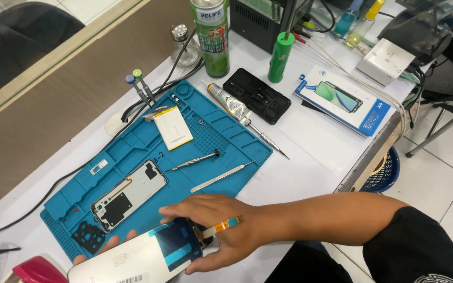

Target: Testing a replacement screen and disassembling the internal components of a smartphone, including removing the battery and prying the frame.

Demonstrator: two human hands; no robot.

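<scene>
Right hand (pixel 221 230) grips replacement screen panel (pixel 142 257) at top end, thumb under, fingers over; orange flex cable (pixel 224 226) sticks out. Left hand (pixel 103 247) fingertips support panel from below, grip unclear. Phone frame (pixel 127 195) on blue mat (pixel 226 152) just beyond; screwdriver (pixel 192 161), tweezers (pixel 218 177) near.

Both hands, right hand (pixel 221 225) and left hand (pixel 103 249), hold a phone screen panel (pixel 137 257) over the blue repair mat (pixel 148 141).

A white laminate tabletop (pixel 310 167) runs diagonally under bright, even light. Along its far edge stands a brown partition panel (pixel 53 120) capped by a pale wooden sill (pixel 53 57). White floor tiles (pixel 446 173) lie at the right, where a blue plastic basket (pixel 386 173) sits beside the tabletop's edge.
</scene>
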